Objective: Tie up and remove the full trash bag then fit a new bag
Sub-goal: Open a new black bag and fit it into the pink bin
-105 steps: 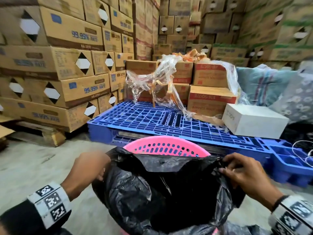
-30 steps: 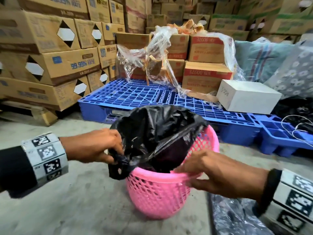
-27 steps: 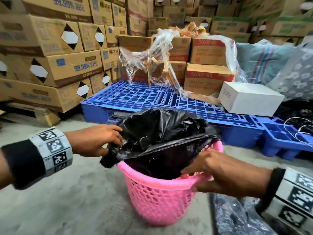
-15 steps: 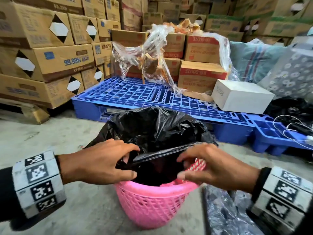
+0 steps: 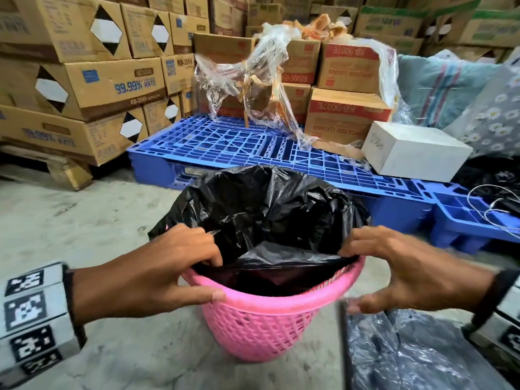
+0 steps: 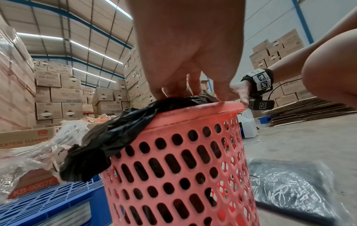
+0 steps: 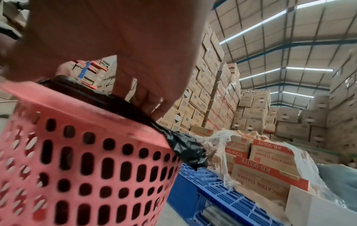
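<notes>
A pink perforated basket (image 5: 270, 319) stands on the concrete floor. Inside it sits a black trash bag (image 5: 267, 209), its far edge draped over the far rim. The near edge stretches straight between my hands, inside the near rim. My left hand (image 5: 218, 278) pinches the bag edge at the left rim, thumb outside on the pink rim. My right hand (image 5: 347, 280) pinches the edge at the right rim, thumb lower outside. In the left wrist view the fingers (image 6: 193, 90) grip the bag (image 6: 108, 137) at the basket (image 6: 183, 168) top. In the right wrist view the fingers (image 7: 144, 104) hold the bag (image 7: 185, 146).
A blue plastic pallet (image 5: 253, 142) lies just behind the basket, carrying red-labelled cartons (image 5: 346, 116), loose clear wrap (image 5: 253, 80) and a white box (image 5: 413, 150). Stacked cardboard boxes (image 5: 84, 85) wall the left. Dark glossy plastic (image 5: 408, 353) lies on the floor at right.
The bag has been spread open and its far edge pulled over the far rim. Both hands moved apart to the rim's sides, drawing the near edge taut.
</notes>
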Motion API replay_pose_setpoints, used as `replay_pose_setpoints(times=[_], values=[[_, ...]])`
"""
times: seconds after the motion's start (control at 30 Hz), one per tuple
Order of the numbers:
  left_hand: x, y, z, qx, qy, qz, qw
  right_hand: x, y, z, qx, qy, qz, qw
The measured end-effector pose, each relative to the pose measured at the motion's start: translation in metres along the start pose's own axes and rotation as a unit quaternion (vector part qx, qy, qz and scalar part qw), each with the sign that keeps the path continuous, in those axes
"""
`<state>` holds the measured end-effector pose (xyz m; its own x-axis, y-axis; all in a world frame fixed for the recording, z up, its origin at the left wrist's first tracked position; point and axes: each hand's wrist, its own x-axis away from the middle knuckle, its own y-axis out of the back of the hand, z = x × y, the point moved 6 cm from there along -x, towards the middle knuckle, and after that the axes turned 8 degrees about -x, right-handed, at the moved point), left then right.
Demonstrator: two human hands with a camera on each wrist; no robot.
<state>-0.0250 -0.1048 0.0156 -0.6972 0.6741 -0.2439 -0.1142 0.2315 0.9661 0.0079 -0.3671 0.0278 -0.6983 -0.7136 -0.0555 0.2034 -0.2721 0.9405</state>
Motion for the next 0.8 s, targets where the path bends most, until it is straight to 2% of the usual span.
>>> replay_pose_setpoints(times=[0.2, 0.6, 0.8], values=[[0.004, -0.001, -0.009, -0.043, -0.006, -0.01, 0.999, 0.006, -0.005, 0.012, 0.016, 0.073, -0.084, 0.994], [0.017, 0.001, -0.008, -0.157, -0.004, -0.016, 0.987, 0.011, -0.03, 0.034, 0.122, 0.063, -0.151, 0.979], [0.032, -0.004, -0.019, -0.181, -0.015, 0.034, 0.983, 0.012, -0.033, 0.045, 0.184, 0.087, -0.163, 0.965]])
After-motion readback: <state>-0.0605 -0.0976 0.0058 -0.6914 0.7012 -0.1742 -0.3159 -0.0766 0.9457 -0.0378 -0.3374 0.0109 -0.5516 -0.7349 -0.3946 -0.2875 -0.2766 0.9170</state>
